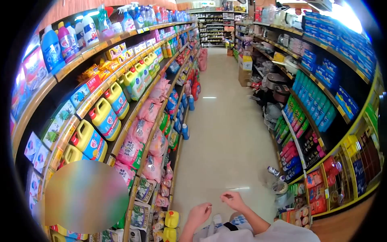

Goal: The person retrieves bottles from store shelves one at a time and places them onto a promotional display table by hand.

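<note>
My left hand [200, 213] is held in front of my body at the bottom of the view, with its fingers bent together. A little higher and to the right is my right hand [234, 201], its fingers curled in. The two hands are apart, and I see nothing in either. Below them show my light grey clothing [258, 233] and a patterned blue and white patch [240, 221]. Nearest on the left, yellow bottles [172, 219] stand low by the shelf.
Shelves on the left carry yellow detergent jugs [108, 119], pink bags [133, 147] and spray bottles [128, 18]. Blue boxes [338, 36] and teal packs [314, 99] fill the right shelves. A tiled aisle floor [217, 133] runs between, with cartons [244, 76] farther along. A blurred oval hides the lower left.
</note>
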Demonstrator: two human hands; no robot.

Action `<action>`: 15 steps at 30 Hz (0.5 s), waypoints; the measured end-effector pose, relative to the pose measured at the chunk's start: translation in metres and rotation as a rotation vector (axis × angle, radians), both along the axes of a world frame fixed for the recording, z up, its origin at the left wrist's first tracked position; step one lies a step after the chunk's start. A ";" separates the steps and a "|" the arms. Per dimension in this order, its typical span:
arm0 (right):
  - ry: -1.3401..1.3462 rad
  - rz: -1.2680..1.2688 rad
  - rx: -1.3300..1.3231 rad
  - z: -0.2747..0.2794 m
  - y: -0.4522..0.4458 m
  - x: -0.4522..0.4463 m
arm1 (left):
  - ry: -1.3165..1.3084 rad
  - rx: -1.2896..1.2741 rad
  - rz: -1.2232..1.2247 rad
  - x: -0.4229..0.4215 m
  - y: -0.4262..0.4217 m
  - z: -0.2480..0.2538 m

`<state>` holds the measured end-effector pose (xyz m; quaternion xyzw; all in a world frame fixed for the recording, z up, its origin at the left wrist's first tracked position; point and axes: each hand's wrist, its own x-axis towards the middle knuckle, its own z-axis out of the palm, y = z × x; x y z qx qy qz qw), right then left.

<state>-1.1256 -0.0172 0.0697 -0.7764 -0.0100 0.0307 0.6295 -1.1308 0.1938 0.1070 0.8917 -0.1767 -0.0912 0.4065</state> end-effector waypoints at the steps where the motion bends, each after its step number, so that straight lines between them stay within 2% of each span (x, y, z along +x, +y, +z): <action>1: 0.038 -0.081 0.059 -0.006 -0.004 0.014 | -0.060 0.038 -0.017 0.017 0.000 0.002; 4: 0.099 -0.111 0.194 -0.024 -0.017 0.053 | 0.079 -0.056 0.009 0.063 -0.007 0.004; 7: 0.134 -0.073 0.178 -0.032 -0.030 0.105 | 0.142 0.033 -0.061 0.113 -0.020 -0.005; 10: 0.096 -0.081 0.177 -0.026 -0.039 0.176 | 0.163 -0.040 -0.124 0.177 -0.040 -0.007; 15: 0.087 -0.076 0.147 -0.008 -0.063 0.309 | 0.085 -0.018 -0.209 0.309 -0.078 0.002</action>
